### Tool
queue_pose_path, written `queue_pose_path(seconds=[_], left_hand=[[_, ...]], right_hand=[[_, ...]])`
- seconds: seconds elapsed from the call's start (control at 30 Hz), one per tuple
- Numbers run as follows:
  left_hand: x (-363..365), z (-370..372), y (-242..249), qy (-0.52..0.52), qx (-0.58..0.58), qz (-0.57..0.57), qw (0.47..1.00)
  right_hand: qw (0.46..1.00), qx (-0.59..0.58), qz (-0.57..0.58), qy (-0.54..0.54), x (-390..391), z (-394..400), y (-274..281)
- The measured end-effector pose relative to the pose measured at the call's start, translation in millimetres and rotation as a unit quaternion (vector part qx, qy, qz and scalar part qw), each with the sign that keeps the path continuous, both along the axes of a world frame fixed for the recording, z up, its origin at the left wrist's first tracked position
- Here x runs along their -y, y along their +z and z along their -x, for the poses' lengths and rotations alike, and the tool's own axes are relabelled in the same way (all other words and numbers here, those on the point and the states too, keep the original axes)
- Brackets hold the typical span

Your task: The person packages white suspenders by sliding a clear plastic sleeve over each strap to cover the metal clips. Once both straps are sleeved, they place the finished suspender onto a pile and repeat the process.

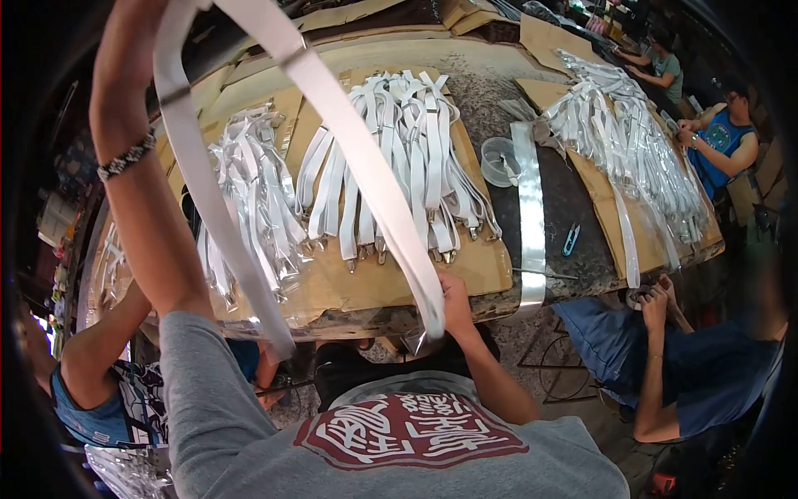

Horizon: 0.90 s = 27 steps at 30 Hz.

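White strap [357, 158] loops high betw. us & the table [573, 195] w/ its piled straps [432, 158]. Our R hand [455, 306] grips one lower end; L hand's out of frame, so we can't tell its grip. Best we hold it untwisted, clear of the rest.

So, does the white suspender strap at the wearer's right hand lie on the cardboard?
No, the white suspender strap hangs in a raised loop reaching the view's top edge, one lower end at the right hand.

Left arm [158, 224] raised high, right hand [456, 303] low and curled
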<state>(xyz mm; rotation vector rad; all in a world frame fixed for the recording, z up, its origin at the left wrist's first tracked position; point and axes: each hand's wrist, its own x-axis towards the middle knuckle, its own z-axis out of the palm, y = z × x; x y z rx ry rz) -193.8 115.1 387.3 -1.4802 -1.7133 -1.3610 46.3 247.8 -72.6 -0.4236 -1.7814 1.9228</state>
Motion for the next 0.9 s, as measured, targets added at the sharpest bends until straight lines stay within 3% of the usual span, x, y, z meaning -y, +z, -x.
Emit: queue_pose_path(seconds=[0.07,0.13,0.2,0.23,0.27,0.33,0.4,0.43,0.5,0.53,0.6,0.67,0.73,0.8,0.9], left_hand=[[-13,41,-26,-0.342,0.040,0.049,0.938],[-21,21,-38,-0.312,0.059,0.089,0.944],[-45,13,-61,-0.246,0.095,0.003,0.964],[-50,27,-60,-0.255,0.149,0.059,0.954],[-60,47,-56,-0.262,0.201,0.114,0.937],[-91,93,-76,-0.246,0.195,0.144,0.938],[-126,211,-138,-0.193,0.305,0.238,0.902],[-119,233,-180,-0.234,0.195,0.245,0.921],[-129,238,-223,-0.043,0.111,0.433,0.894],[-140,230,-234,0.190,0.132,0.578,0.782],[-127,224,-285,0.181,0.133,0.418,0.880],[-105,198,-329,0.208,0.096,0.266,0.936],[-76,145,-358,0.222,0.185,0.208,0.935],[-48,60,-359,0.309,0.244,0.234,0.889],[-32,-7,-383,0.323,0.256,0.282,0.866]], right_hand=[[1.000,-0.024,0.019,0.003,1,1,1],[0.999,-0.019,0.046,0.003,2,2,2],[1.000,-0.016,0.017,0.000,1,0,6],[0.999,-0.008,0.035,0.009,0,0,5],[0.998,-0.001,0.053,0.017,-1,0,4],[0.997,0.011,0.077,0.024,-1,1,4],[0.996,0.021,0.088,0.017,0,2,6],[0.995,0.019,0.092,0.017,1,1,8],[0.995,0.013,0.098,0.014,3,1,13],[0.995,0.018,0.100,0.014,2,1,13],[0.994,0.027,0.109,0.010,1,1,9],[0.994,0.021,0.104,0.014,-1,0,10],[0.992,0.020,0.120,0.028,-1,1,7],[0.992,0.034,0.113,0.033,-3,1,13],[0.993,0.043,0.101,0.033,-3,2,10]])
